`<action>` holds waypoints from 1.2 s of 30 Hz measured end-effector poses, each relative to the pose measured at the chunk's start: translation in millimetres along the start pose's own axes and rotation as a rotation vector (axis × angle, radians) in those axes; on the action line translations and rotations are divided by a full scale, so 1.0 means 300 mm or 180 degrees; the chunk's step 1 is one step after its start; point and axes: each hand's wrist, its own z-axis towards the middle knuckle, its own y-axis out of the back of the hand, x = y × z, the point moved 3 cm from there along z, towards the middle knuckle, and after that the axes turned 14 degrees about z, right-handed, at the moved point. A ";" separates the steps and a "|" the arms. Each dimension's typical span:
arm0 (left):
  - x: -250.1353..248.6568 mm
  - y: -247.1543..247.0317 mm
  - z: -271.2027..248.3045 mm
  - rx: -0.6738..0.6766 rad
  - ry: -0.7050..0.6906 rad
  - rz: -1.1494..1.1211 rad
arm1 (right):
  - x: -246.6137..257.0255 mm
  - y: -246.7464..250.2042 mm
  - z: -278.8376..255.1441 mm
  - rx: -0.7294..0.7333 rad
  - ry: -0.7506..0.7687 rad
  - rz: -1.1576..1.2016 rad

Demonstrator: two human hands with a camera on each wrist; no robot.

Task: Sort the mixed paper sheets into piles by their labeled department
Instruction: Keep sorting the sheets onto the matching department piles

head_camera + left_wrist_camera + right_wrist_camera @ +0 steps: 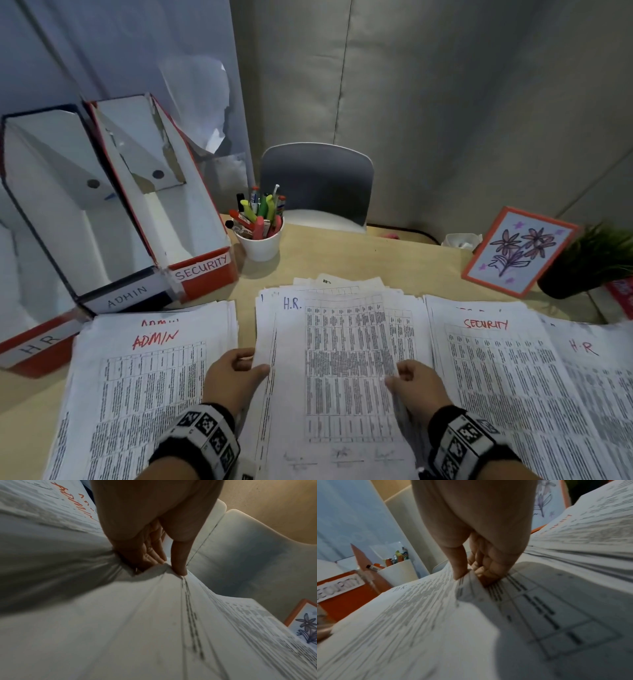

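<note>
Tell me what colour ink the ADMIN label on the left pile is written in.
Red ink, on the top sheet of the ADMIN pile; clearest in the head view.

Three file boxes (113, 219) were stood at the table's (394, 260) rear left, a cup of pens (259, 236) just right of them. Four paper stacks were laid in a row in front: Admin stack (144, 387) leftmost, middle stack (342, 370), Security stack (496, 377), rightmost stack (596, 370). A framed drawing (520, 255) and potted plant (596, 260) were placed at the rear right, a chair (317, 185) behind the table.

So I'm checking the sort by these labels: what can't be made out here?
- Printed tables on the middle stack: too small in head view, blurred in both wrist views.
- Sheets under the top ADMIN sheet: labels covered.
- Far-right H.R pile: cut off by the head view's edge.
</note>
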 end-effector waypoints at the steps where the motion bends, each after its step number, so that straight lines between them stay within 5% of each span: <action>1: 0.000 0.003 0.003 -0.0028 0.0006 -0.0031 | -0.007 0.017 0.006 -0.0091 -0.0029 0.0069; 10: 0.009 0.023 0.016 -0.0114 -0.0119 0.0211 | -0.065 0.142 0.032 -0.0464 -0.0270 0.0311; 18: -0.017 0.043 -0.009 -0.0086 -0.0131 0.0216 | -0.048 0.111 0.013 -0.0170 -0.0352 0.0400; 28: -0.082 0.003 -0.059 0.1002 -0.0114 -0.0207 | 0.025 -0.030 -0.011 0.0573 -0.0337 0.0489; 36: -0.077 0.004 -0.056 0.1125 -0.0022 -0.0023 | -0.002 -0.030 -0.014 0.0732 -0.0521 0.0923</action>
